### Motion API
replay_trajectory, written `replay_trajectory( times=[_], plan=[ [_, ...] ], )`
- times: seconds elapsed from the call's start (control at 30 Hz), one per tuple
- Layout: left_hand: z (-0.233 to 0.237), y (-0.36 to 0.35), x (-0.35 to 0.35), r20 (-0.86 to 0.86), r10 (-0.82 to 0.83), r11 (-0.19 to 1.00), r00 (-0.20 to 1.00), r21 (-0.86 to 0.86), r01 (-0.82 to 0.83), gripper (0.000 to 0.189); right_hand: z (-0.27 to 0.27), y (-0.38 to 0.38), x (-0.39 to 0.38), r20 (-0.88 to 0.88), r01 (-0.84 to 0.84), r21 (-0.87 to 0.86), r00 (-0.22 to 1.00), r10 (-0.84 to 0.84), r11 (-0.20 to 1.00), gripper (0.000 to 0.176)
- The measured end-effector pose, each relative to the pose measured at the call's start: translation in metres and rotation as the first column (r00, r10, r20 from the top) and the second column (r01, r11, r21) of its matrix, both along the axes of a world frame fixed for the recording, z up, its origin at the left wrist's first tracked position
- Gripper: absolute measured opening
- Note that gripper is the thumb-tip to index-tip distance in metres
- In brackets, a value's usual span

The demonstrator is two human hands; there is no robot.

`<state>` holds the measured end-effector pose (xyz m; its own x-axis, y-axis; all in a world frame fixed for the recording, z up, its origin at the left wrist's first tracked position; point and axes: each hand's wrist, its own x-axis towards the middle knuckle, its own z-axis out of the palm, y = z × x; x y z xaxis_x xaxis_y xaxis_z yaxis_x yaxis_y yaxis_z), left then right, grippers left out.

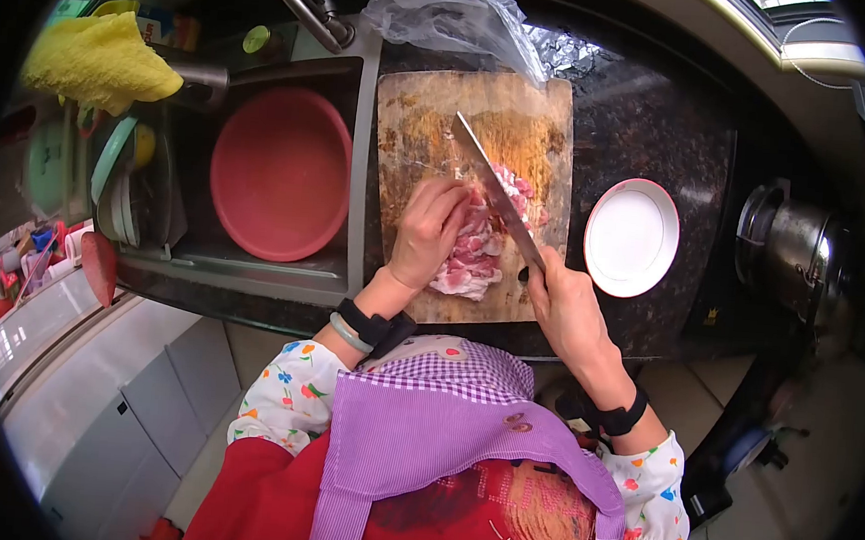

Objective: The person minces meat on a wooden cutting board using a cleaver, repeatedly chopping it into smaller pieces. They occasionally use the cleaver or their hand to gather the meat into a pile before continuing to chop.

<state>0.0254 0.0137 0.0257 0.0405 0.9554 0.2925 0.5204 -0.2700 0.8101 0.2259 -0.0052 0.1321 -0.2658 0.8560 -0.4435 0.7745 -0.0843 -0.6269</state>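
Note:
Raw meat (473, 256), pink with white fat, lies partly sliced on a worn wooden cutting board (414, 108). My left hand (428, 232) presses on the meat's left side, its fingers curled in close to the blade. In my right hand (570, 310) is the handle of a kitchen knife (498, 191), with my fingers wrapped round it. The blade points up and to the left across the meat, and pieces of meat lie on its right side too. My left fingertips are partly hidden against the meat.
Right of the board stands a white bowl (632, 238). A red basin (281, 174) sits in the sink on the left, below a faucet (311, 6). A clear plastic bag (451, 10) lies behind the board. A metal pot (796, 240) is at far right, a yellow cloth (101, 61) at upper left.

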Motion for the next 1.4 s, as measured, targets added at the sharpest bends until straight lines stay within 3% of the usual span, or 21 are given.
replay_trajectory(
  times=[0.2,0.33,0.43,0.5,0.57,0.63,0.77,1.0,1.07,1.2,1.3,1.4],
  plan=[
    [-0.005,0.002,0.004,-0.038,0.006,0.999,0.999,0.039,-0.004,0.021,-0.008,-0.023,0.004,0.065,-0.066,0.018,0.996,0.065,0.998,0.021],
    [-0.005,0.001,0.006,-0.065,-0.015,0.999,0.998,0.04,0.018,0.025,-0.042,0.004,-0.027,0.071,-0.033,0.013,0.997,0.032,0.999,0.021],
    [-0.004,-0.003,0.0,-0.065,-0.07,0.997,0.995,0.008,0.071,0.024,-0.062,0.022,-0.045,-0.026,-0.023,0.154,0.999,0.027,0.988,0.018],
    [-0.006,0.002,-0.002,-0.037,-0.119,0.993,0.992,-0.01,0.119,0.022,-0.064,0.027,-0.032,-0.199,0.085,0.201,0.979,-0.044,0.976,0.016],
    [0.002,0.001,-0.002,-0.016,-0.087,0.996,0.996,0.029,0.087,0.022,-0.043,0.02,-0.021,-0.186,0.1,0.181,0.98,-0.066,0.978,0.014],
    [0.006,-0.005,-0.001,0.022,0.033,0.999,0.999,0.008,-0.033,0.023,-0.019,0.012,-0.012,-0.124,0.093,0.005,0.988,-0.091,0.996,0.012],
    [0.0,-0.002,-0.004,-0.066,0.027,1.0,0.997,0.012,-0.026,0.026,0.0,-0.005,0.002,0.015,-0.056,-0.023,0.998,0.056,0.998,0.01],
    [-0.002,0.002,-0.001,-0.064,-0.049,0.999,0.997,0.015,0.05,0.025,-0.024,-0.009,-0.01,0.013,-0.035,-0.083,0.999,0.036,0.996,0.012],
    [-0.005,0.002,0.002,-0.075,-0.031,0.999,0.997,0.019,0.032,0.024,-0.051,0.01,-0.03,-0.019,-0.031,0.133,0.999,0.034,0.991,0.012],
    [-0.004,0.0,-0.003,-0.056,-0.081,0.997,0.995,0.0,0.082,0.022,-0.062,0.038,-0.045,-0.128,0.015,0.229,0.992,0.015,0.973,0.013],
    [0.003,-0.002,-0.004,-0.043,-0.053,0.999,0.998,-0.013,0.052,0.021,-0.049,0.032,-0.024,-0.225,0.095,0.18,0.973,-0.053,0.979,0.013],
    [0.005,-0.006,-0.007,0.0,0.029,0.999,1.0,-0.02,-0.029,0.023,-0.01,0.016,-0.007,-0.109,0.046,0.019,0.993,-0.043,0.999,0.012]
  ],
)
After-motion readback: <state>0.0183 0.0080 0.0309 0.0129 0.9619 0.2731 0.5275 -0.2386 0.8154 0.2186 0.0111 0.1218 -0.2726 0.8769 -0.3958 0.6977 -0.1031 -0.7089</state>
